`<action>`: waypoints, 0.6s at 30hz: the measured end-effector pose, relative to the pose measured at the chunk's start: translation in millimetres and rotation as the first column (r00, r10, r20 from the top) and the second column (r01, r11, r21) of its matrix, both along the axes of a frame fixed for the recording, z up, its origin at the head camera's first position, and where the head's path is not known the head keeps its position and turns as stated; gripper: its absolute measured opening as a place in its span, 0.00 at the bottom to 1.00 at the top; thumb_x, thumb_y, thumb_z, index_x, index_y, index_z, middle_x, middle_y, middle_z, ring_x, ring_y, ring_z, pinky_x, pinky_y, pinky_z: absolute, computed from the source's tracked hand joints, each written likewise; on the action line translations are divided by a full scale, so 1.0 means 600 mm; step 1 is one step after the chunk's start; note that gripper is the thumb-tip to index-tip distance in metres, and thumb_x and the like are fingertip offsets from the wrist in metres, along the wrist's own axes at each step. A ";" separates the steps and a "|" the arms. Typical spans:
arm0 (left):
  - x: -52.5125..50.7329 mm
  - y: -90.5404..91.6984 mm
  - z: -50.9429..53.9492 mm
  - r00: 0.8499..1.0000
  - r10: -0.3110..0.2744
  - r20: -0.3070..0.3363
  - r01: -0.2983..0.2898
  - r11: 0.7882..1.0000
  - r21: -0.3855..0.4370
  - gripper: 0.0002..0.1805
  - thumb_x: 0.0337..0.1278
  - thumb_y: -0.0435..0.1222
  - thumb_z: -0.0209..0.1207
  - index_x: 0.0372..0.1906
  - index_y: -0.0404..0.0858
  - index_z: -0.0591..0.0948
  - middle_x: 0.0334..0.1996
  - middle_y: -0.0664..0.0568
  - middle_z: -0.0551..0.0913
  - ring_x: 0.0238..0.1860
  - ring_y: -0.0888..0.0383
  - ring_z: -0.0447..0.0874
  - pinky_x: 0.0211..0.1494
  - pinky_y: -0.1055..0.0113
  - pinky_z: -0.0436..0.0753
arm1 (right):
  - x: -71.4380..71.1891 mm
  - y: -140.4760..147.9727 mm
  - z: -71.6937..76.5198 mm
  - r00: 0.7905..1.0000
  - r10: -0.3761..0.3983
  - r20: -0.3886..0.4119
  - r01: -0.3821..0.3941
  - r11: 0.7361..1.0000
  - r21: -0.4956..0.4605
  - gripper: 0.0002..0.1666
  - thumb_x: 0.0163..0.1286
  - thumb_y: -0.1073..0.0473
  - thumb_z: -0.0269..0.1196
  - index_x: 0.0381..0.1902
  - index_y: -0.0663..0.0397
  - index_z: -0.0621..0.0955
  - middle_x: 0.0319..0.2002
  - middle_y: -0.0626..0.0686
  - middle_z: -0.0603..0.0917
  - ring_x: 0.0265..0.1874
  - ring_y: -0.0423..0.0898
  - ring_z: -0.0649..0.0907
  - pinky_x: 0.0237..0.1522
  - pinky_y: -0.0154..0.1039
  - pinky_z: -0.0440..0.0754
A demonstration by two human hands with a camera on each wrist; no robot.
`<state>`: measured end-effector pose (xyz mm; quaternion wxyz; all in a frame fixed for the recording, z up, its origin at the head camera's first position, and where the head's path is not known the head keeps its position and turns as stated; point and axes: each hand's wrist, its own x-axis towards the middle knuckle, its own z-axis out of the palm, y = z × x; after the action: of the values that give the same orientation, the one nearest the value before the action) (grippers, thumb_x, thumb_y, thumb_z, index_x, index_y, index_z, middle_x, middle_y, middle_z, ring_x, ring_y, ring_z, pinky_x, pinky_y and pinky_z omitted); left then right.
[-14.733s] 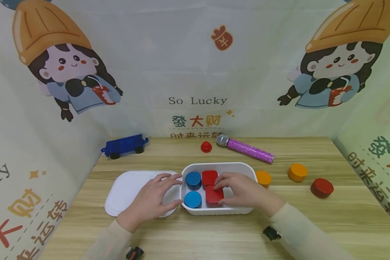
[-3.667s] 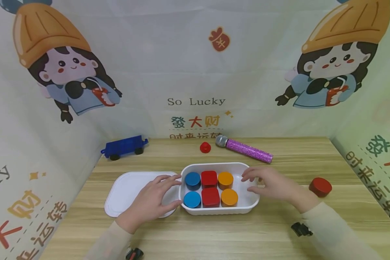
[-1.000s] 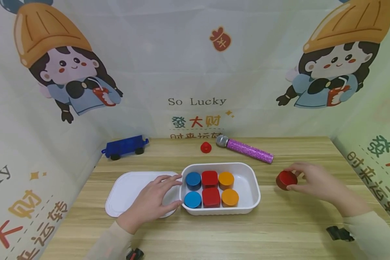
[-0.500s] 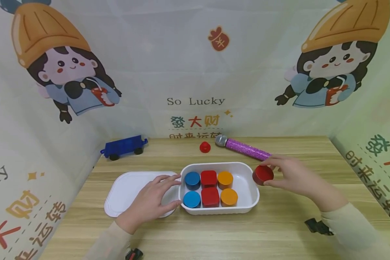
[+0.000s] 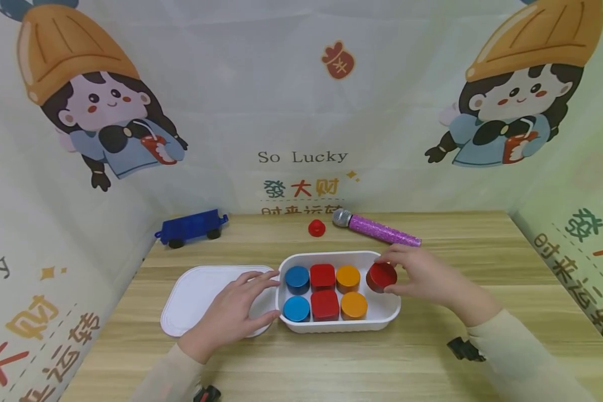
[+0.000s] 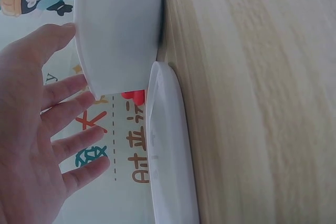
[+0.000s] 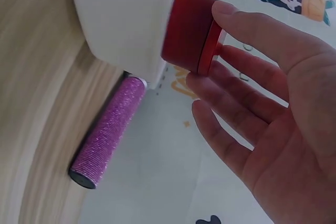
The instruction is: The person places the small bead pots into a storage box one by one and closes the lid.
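Note:
In the head view, my right hand (image 5: 427,276) pinches a small round red tin (image 5: 382,277) between thumb and fingers, above the right end of a white plastic box (image 5: 341,328). The right wrist view shows the seam of a lid on the red tin (image 7: 189,32). Two round blue tins (image 5: 297,309), two square red tins (image 5: 324,305) and two round orange tins (image 5: 354,306) stand in the box in pairs. My left hand (image 5: 231,312) touches the box's left end, its fingers spread and loosely bent. The left wrist view has the thumb of my left hand (image 6: 31,114) against the box wall.
A white lid (image 5: 191,301) lies on the wooden table left of the box, partly beneath my left hand. Behind are a blue toy wagon (image 5: 191,228), a small red hat-shaped piece (image 5: 316,228) and a glittery purple microphone (image 5: 382,229). Printed cloth walls enclose the table.
My right hand has brought the round red tin leftward from the table's right side to over the box. Earlier, it placed the orange tins in the box. My left hand has stayed put.

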<state>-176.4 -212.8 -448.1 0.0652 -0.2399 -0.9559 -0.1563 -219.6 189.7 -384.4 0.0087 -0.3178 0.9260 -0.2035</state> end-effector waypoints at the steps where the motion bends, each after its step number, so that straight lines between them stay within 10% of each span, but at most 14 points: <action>1: 0.000 0.000 0.000 1.000 -0.002 0.000 0.002 1.000 -0.001 0.32 0.62 0.61 0.63 0.67 0.51 0.80 0.74 0.60 0.74 0.73 0.48 0.70 0.69 0.40 0.76 | -0.001 -0.002 -0.004 1.000 0.004 0.003 -0.004 1.000 0.007 0.28 0.59 0.56 0.78 0.57 0.55 0.85 0.55 0.55 0.86 0.52 0.52 0.86 0.54 0.49 0.88; 18: -0.002 0.002 0.001 1.000 -0.001 0.005 0.001 1.000 0.005 0.33 0.62 0.62 0.62 0.67 0.51 0.80 0.73 0.59 0.74 0.73 0.48 0.70 0.70 0.41 0.76 | -0.017 -0.029 -0.044 0.998 0.060 0.025 -0.062 0.993 0.099 0.26 0.57 0.59 0.78 0.55 0.57 0.87 0.51 0.54 0.87 0.48 0.48 0.84 0.55 0.48 0.87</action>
<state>-177.4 -211.9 -447.7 0.0633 -0.2400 -0.9556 -0.1591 -229.5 172.4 -411.0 0.0411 -0.3429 0.9247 -0.1602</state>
